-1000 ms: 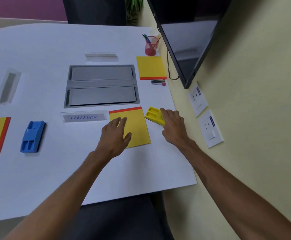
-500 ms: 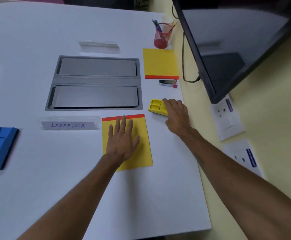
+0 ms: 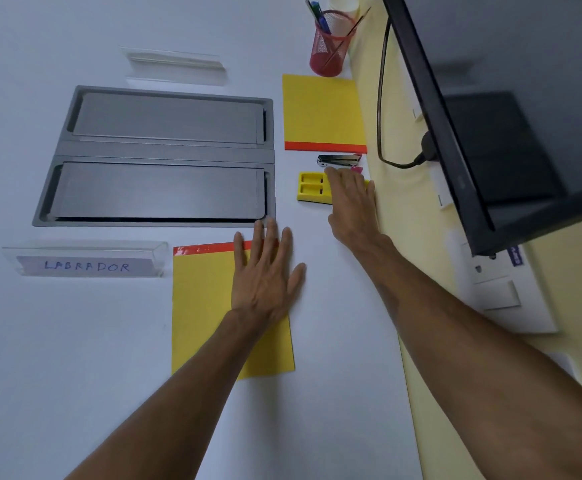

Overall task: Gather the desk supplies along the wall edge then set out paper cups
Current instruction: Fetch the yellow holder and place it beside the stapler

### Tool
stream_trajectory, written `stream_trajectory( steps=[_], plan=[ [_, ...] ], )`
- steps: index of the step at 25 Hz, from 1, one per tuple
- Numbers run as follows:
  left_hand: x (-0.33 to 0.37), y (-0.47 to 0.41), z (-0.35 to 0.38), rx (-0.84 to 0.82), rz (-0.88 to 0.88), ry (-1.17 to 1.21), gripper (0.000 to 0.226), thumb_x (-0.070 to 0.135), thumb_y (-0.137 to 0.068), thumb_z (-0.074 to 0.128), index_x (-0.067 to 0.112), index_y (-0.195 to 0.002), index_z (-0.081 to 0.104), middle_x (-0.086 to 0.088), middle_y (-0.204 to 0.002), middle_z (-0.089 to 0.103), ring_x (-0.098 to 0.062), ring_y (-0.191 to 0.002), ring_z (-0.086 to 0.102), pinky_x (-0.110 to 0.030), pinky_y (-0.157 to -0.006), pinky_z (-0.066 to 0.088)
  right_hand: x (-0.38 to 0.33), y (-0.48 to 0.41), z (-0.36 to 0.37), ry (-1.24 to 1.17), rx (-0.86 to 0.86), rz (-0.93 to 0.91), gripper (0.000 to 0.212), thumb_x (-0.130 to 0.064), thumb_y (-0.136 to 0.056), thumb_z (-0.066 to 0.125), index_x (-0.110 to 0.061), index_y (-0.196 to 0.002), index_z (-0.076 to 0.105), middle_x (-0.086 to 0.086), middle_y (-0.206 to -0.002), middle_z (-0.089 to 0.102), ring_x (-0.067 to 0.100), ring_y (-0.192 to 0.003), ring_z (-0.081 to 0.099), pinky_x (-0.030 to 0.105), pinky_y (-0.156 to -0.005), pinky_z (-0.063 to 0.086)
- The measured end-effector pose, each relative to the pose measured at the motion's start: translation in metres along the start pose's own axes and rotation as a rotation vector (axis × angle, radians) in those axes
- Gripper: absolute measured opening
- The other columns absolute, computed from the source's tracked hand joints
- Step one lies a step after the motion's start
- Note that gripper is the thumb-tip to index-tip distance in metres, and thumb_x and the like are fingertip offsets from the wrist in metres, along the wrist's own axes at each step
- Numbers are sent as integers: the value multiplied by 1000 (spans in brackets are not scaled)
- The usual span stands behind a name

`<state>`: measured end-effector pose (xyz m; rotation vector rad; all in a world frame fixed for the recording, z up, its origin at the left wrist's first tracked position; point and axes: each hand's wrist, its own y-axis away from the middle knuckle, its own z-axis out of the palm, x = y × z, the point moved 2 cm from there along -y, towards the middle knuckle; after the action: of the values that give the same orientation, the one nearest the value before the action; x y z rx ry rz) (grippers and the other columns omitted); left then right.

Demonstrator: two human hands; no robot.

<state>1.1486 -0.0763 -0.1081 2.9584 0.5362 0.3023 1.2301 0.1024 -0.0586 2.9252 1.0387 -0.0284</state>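
My right hand (image 3: 352, 206) lies flat over the right half of a small yellow compartment tray (image 3: 312, 188), fingertips reaching a silver stapler (image 3: 336, 160) just beyond it, close to the wall edge. My left hand (image 3: 265, 275) rests palm down, fingers spread, on a yellow notepad with a red strip (image 3: 203, 306). A second yellow notepad (image 3: 322, 110) lies farther along the wall edge. Behind it stands a red mesh pen holder (image 3: 329, 46), and a paper cup (image 3: 344, 3) is partly visible at the top.
A grey cable hatch (image 3: 165, 150) is set into the white table. A clear name stand reading LABRADOR (image 3: 87, 261) sits left of the near notepad, another clear stand (image 3: 175, 64) farther back. A black monitor (image 3: 504, 116) and wall sockets (image 3: 501, 292) line the right wall.
My right hand pushed the yellow tray forward and toward the wall, up next to the stapler. My left hand slid flat onto the near notepad. The view moved closer and rightward.
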Motion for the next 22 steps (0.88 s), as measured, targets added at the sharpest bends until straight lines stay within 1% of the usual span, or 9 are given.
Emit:
stream_trajectory(
  steps=[3, 7, 9, 12, 14, 16, 19, 22],
  plan=[
    [-1, 1, 4, 11, 3, -6, 74, 62, -97, -1, 21, -158, -9, -10, -166, -17, -28, -151, -21, -58, -120, -4, 4, -6, 2, -7, 15, -13, 82, 6, -74, 66, -13, -147, 36, 10, -144, 44, 31, -135, 38, 50, -106, 37],
    [0, 0, 6, 8, 9, -2, 75, 63, -96, -2, 21, -157, -11, -10, -165, -19, -28, -151, -23, -58, -120, -5, 6, -7, 4, -10, -7, -11, 82, 8, -75, 66, -12, -148, 34, 11, -149, 40, 33, -140, 33, 58, -108, 34],
    [0, 0, 5, -9, 11, -2, 75, 62, -97, -1, 20, -157, -12, -10, -165, -20, -28, -150, -24, -58, -120, -6, 6, -7, 4, 22, -23, -16, 83, 5, -76, 66, -11, -149, 31, 13, -153, 37, 35, -143, 30, 59, -110, 31],
    [-1, -2, 0, -64, 21, 13, 75, 63, -97, 0, 20, -157, -13, -11, -164, -22, -29, -149, -27, -59, -120, -6, 2, -1, -1, 37, -24, -11, 88, 1, -75, 66, -8, -152, 25, 18, -158, 28, 38, -148, 22, 56, -115, 28],
    [-3, 0, -8, -97, 30, 32, 76, 65, -97, 1, 20, -157, -14, -10, -164, -23, -28, -148, -29, -58, -120, -8, -3, 9, -8, 0, -18, 15, 90, 0, -75, 67, -8, -153, 23, 19, -160, 24, 37, -150, 18, 55, -117, 25],
    [-5, 7, -19, -92, 35, 52, 76, 65, -97, 3, 22, -157, -14, -8, -164, -23, -26, -148, -29, -56, -121, -10, -12, 27, -14, -64, -15, 44, 91, -2, -75, 68, -7, -154, 24, 18, -161, 24, 36, -151, 17, 54, -119, 23],
    [-16, 33, -44, -49, 21, 47, 75, 65, -97, 4, 23, -158, -10, -9, -164, -21, -27, -150, -26, -55, -121, -9, -36, 61, -30, -158, 16, 92, 81, -1, -79, 65, -7, -152, 29, 17, -158, 30, 33, -149, 23, 46, -118, 26],
    [-41, 71, -73, -23, -29, 52, 75, 64, -97, 5, 21, -158, -6, -11, -165, -15, -27, -151, -20, -53, -122, -8, -72, 100, -51, -242, 60, 91, 65, -3, -85, 62, -8, -146, 40, 15, -151, 37, 33, -143, 32, 44, -110, 33]
  ],
)
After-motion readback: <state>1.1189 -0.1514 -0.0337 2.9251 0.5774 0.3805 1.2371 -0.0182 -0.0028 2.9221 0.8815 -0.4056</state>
